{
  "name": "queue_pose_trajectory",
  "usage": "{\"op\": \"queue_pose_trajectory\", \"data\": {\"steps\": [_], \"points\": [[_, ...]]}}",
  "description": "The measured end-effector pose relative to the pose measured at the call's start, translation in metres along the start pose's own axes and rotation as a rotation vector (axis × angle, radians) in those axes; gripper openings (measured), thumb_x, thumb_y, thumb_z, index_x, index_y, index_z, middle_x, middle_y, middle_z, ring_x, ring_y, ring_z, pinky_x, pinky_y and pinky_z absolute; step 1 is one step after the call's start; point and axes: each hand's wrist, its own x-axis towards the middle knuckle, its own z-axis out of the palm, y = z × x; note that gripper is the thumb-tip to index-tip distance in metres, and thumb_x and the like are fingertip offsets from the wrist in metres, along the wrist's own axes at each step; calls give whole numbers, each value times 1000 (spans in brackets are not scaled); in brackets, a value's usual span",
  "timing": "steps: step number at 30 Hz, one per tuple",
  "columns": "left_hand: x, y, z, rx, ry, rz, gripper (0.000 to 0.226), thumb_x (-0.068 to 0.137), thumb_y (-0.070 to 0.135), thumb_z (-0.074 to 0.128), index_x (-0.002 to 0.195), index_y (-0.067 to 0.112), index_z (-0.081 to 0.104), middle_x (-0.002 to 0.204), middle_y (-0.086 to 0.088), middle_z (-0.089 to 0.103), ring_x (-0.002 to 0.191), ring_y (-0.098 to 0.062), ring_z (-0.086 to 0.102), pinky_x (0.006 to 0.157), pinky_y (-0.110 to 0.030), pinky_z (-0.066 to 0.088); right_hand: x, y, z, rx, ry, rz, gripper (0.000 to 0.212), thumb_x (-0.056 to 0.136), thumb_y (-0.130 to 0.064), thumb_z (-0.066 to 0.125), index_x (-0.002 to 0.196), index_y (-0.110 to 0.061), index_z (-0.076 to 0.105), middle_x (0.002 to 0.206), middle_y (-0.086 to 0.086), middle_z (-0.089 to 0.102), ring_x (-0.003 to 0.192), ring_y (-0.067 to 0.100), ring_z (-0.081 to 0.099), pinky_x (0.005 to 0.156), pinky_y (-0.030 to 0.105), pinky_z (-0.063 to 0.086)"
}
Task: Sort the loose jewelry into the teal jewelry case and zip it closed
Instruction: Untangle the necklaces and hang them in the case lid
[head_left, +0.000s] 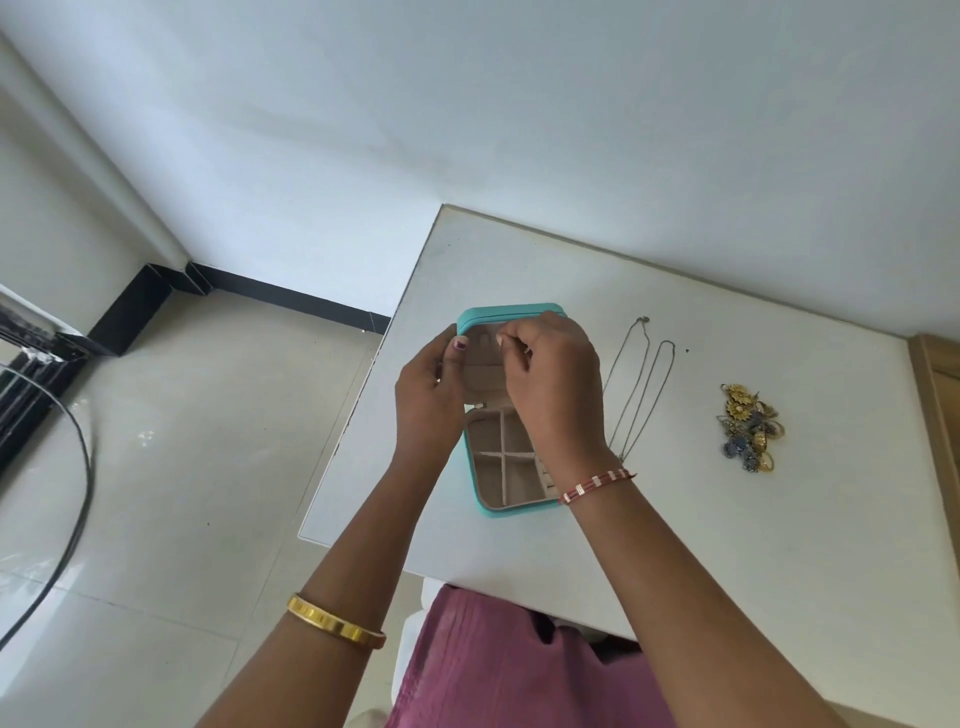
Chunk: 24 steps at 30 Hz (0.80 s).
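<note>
The teal jewelry case (480, 506) lies open near the table's left edge, its lid (511, 310) raised. Its beige base (514, 480) is split into several compartments, and those I can see hold nothing. My left hand (428, 395) grips the lid's left edge, thumb on the beige lining. My right hand (553, 382) is over the lid's inside, fingertips pinched together near the top of the lining. Whether they hold anything is too small to tell. Two thin silver chain necklaces (641, 387) lie right of the case. A heap of gold and blue jewelry (750, 428) sits farther right.
The white table (727, 530) stands against a pale wall, its left edge close beside the case. A wooden frame (937, 415) borders the table on the right. A tiled floor with a black cable (83, 467) lies to the left. My pink clothing (498, 670) is below the table's front edge.
</note>
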Motion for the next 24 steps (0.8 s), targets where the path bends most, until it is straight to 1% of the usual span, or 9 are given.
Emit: {"op": "queue_pose_trajectory", "data": {"steps": [2,4,6,10,14,16,20,22,24], "points": [[-1,-1,2,6,9,4,31,99,21,39,117,17,63,100,2,67,77,3,55,68,-7,42,-3,1,4,-21,37,-8,8,83,-8,63,79,-4,69,77,11,67,77,28,62,69,31,53],[-1,-1,3,19,28,16,31,98,21,40,118,16,63,104,-2,68,79,-1,55,66,-4,41,-5,2,6,-36,71,-12,7,82,-6,63,77,-4,68,75,10,67,75,26,61,67,30,53],[-1,-2,3,38,49,29,32,98,21,40,120,15,62,108,-5,68,85,-7,55,67,-3,40,-7,4,7,-41,104,-3,6,81,-5,65,76,-5,67,72,9,67,71,26,60,64,29,51],[0,-5,4,44,72,28,33,98,24,40,121,15,62,109,-6,68,85,-7,53,65,-2,39,-5,7,6,-17,160,63,4,78,-2,68,81,-4,70,73,10,69,65,24,59,63,20,44],[0,-6,4,15,90,6,33,97,24,42,122,16,61,114,-4,67,93,-8,56,71,-3,41,-2,10,6,62,162,121,7,80,-2,66,86,-3,71,78,11,71,68,26,62,62,33,55],[0,-6,5,10,93,2,33,97,23,42,122,15,61,114,-4,67,95,-10,57,72,-4,42,-2,12,6,98,156,132,7,81,-3,66,86,-3,71,78,11,70,68,25,62,61,37,56],[-1,-4,6,26,95,9,32,98,24,41,121,16,62,113,-3,68,98,-14,60,70,-4,42,-6,15,2,184,112,123,6,82,-7,65,85,-5,70,78,10,69,69,24,62,61,40,56],[-1,-3,6,22,99,13,32,98,23,41,119,16,63,112,-4,68,100,-16,61,73,-9,45,-9,12,0,195,86,79,5,82,-8,65,83,-6,69,78,10,68,69,24,62,61,41,56],[-1,-2,7,8,101,6,31,97,23,42,119,15,63,112,-4,69,104,-19,61,83,-21,47,-10,9,-1,167,68,12,6,81,-8,64,82,-5,69,77,9,67,69,24,62,61,39,56]]}}
